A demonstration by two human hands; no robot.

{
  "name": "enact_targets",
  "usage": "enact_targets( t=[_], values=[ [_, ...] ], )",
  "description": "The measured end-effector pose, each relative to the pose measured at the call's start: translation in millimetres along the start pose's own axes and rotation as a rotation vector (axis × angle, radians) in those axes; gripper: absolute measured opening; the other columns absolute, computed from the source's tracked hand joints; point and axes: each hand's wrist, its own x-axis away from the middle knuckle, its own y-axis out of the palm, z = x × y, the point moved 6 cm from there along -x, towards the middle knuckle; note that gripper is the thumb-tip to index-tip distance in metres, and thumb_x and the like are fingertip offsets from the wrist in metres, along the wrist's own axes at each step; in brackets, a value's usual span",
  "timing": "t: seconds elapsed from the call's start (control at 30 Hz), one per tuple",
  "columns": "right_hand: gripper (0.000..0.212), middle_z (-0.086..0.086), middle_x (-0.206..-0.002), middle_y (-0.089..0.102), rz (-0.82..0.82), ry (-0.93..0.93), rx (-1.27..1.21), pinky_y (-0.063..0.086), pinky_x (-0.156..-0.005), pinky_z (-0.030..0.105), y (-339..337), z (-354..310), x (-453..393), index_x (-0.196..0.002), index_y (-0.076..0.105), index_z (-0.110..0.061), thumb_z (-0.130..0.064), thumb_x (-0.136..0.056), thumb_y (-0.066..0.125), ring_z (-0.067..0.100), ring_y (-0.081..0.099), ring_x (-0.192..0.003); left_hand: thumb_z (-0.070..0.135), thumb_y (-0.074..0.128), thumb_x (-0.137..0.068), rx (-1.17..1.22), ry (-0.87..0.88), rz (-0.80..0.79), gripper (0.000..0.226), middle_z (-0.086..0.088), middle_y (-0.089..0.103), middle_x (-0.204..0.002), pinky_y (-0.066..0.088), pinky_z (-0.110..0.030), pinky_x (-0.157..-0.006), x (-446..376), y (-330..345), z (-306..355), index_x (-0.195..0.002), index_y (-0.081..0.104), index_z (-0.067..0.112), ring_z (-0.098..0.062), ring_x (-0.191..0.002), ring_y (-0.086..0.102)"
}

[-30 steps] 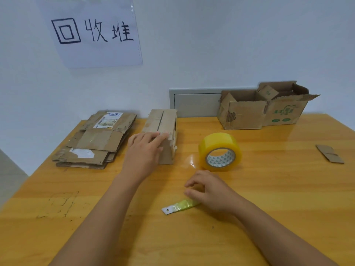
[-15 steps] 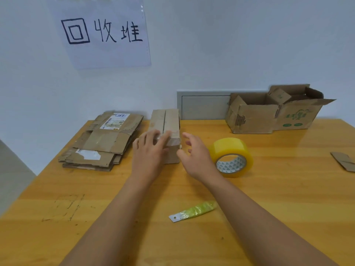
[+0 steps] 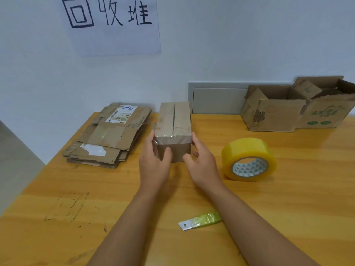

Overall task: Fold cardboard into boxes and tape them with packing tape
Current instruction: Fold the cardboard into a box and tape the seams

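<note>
From the head view, the left hand (image 3: 153, 164) and right hand (image 3: 201, 166) grip the near end of a small taped box (image 3: 173, 129), fingers on its sides and thumbs on its front, as it sits toward the worktop's (image 3: 57, 189) far edge. A tape roll (image 3: 248, 159) lies right of it, flattened cardboard (image 3: 107, 137) lies left, and a small cutter (image 3: 199, 220) lies near the front edge.

White wall (image 3: 249, 35) w/ paper sign (image 3: 113, 25), grey panel (image 3: 217, 98); wooden table (image 3: 288, 217).
</note>
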Motion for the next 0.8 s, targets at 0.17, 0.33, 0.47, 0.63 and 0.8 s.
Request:
enact_targets(
  t=[0.17,0.33,0.47,0.63,0.8],
  values=[
    [0.073,-0.016,-0.151,0.037,-0.035,0.003,-0.013,0.036,-0.116,0.033,3,3,-2,-0.156,0.025,-0.024,-0.006,-0.091,0.054,0.001,0.034,-0.14,0.015,0.059,-0.088,0.043,-0.035,-0.008,0.074,0.014,0.05,-0.138,0.043,-0.025,-0.107,4,6,-3,-0.153,0.029,0.029,0.006,-0.127,0.047],
    [0.073,-0.016,-0.154,0.032,-0.048,-0.006,-0.018,0.033,-0.118,0.036,6,6,-2,-0.156,0.023,-0.022,-0.006,-0.092,0.052,0.001,0.03,-0.142,-0.005,0.052,-0.093,0.099,-0.058,-0.016,0.071,0.014,0.055,-0.134,0.046,-0.008,-0.084,4,3,-6,-0.155,0.029,0.022,0.022,-0.103,0.054],
    [0.071,-0.023,-0.145,0.03,-0.042,-0.021,-0.047,0.032,-0.117,0.027,7,5,-1,-0.155,0.026,-0.021,-0.002,-0.092,0.051,-0.01,0.028,-0.133,-0.01,0.049,-0.093,0.156,-0.065,0.001,0.069,0.001,0.051,-0.147,0.047,-0.028,-0.106,5,0,-6,-0.154,0.032,0.017,0.004,-0.126,0.052],
    [0.07,-0.008,-0.156,0.036,-0.051,-0.023,0.036,0.033,-0.115,0.028,1,9,-3,-0.157,0.021,-0.022,-0.012,-0.094,0.05,0.007,0.036,-0.139,0.011,0.049,-0.091,0.171,-0.007,-0.002,0.058,0.001,0.056,-0.141,0.05,-0.033,-0.104,10,-3,2,-0.148,0.043,0.017,-0.001,-0.125,0.054],
    [0.06,-0.013,-0.149,0.047,-0.024,-0.047,-0.091,0.038,-0.109,0.029,-3,6,-7,-0.154,0.027,-0.038,-0.039,-0.095,0.039,0.003,0.046,-0.131,0.029,0.053,-0.101,0.138,0.037,0.047,0.034,0.012,0.062,-0.124,0.049,-0.016,-0.093,3,-5,9,-0.134,0.053,0.029,0.007,-0.113,0.056]
  ],
)
